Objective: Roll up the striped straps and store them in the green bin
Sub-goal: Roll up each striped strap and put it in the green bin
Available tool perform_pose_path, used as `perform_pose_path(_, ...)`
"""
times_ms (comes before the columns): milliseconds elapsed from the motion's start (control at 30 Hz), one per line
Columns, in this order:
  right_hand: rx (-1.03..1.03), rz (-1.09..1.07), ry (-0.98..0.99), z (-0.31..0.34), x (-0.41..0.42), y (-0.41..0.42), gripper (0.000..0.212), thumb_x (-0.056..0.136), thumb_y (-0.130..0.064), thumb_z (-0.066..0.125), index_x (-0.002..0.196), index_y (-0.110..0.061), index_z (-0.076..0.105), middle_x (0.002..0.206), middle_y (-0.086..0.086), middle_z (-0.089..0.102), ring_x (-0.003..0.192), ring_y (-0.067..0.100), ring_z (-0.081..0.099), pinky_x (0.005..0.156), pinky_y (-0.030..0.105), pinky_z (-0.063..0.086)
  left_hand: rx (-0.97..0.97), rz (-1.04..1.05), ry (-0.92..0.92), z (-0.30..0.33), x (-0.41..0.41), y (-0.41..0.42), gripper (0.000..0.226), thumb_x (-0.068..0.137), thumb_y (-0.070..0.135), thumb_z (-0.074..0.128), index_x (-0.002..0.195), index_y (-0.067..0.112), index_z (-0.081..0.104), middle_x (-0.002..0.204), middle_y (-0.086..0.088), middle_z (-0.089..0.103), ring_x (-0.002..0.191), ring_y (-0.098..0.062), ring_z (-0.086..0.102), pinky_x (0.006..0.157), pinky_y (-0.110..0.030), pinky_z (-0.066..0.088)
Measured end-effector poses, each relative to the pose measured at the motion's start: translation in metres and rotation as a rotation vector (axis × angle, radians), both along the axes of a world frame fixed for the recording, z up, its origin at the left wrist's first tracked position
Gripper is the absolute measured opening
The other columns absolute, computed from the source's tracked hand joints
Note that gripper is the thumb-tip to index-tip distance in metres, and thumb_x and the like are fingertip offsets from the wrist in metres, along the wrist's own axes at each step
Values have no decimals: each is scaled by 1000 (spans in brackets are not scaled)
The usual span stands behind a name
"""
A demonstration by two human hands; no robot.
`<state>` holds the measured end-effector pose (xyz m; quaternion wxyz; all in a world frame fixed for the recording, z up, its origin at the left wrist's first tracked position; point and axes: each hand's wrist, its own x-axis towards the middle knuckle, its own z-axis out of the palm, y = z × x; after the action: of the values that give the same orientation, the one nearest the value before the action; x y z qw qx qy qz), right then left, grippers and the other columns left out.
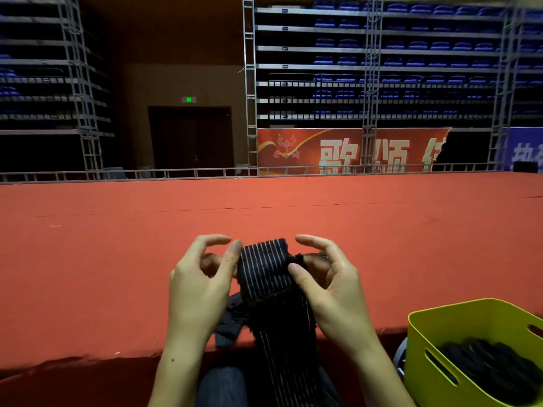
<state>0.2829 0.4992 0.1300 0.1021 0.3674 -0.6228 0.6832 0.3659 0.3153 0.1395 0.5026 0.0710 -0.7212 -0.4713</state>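
A black strap with thin pale stripes is held up between both hands, its top end curled into a small roll and its long tail hanging down over my lap. My left hand pinches the roll's left end with thumb and fingers. My right hand grips the right end, thumb on the front of the strap. The green bin stands at the lower right with several dark rolled straps inside.
A red carpeted stage floor stretches ahead, its front edge right before my knees. A metal rail, truss towers, a red banner and rows of blue seats stand at the far side. A dark doorway is at the back left.
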Motion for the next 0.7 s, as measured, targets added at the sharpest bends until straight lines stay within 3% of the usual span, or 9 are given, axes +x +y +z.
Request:
perform_pose_path(167, 24, -8, 14, -2, 0, -2, 40, 101, -5, 71, 132, -29, 63, 102, -3, 82, 101, 15, 78, 93, 43, 63, 200, -187, 45, 7, 5, 4, 18, 95, 32, 79, 109, 22, 75, 78, -10, 81, 77, -23, 77, 81, -43, 61)
perform_pose_path(300, 43, -38, 28, -5, -1, -2, 41, 100, -4, 72, 130, -31, 63, 102, -5, 82, 101, 13, 78, 92, 37, 62, 307, -308, 11, 13, 9, 5, 18, 94, 22, 79, 110, 13, 77, 85, -14, 82, 78, -19, 77, 70, -24, 60)
perform_pose_path(367, 51, -64, 32, -6, -3, -2, 42, 100, -5, 73, 129, -33, 63, 102, -7, 82, 102, 11, 78, 92, 34, 61, 341, -333, -16, 12, 9, 4, 20, 98, 27, 74, 106, 10, 79, 85, -12, 82, 74, -17, 76, 67, -22, 59)
perform_pose_path(533, 43, -119, 42, -7, -5, -2, 42, 98, -4, 73, 127, -33, 64, 100, -12, 82, 102, 7, 77, 92, 30, 60, 198, -369, -158, 9, 12, 7, 16, 91, 23, 81, 101, 11, 81, 84, -7, 83, 76, -11, 75, 70, -21, 57)
perform_pose_path(700, 26, -136, 21, -7, -6, -1, 40, 99, -4, 72, 126, -31, 64, 99, -13, 82, 101, 7, 77, 93, 35, 60, 111, -423, -247, 7, 10, 6, 41, 78, 17, 92, 116, 21, 77, 98, -5, 84, 97, -17, 81, 82, -27, 63)
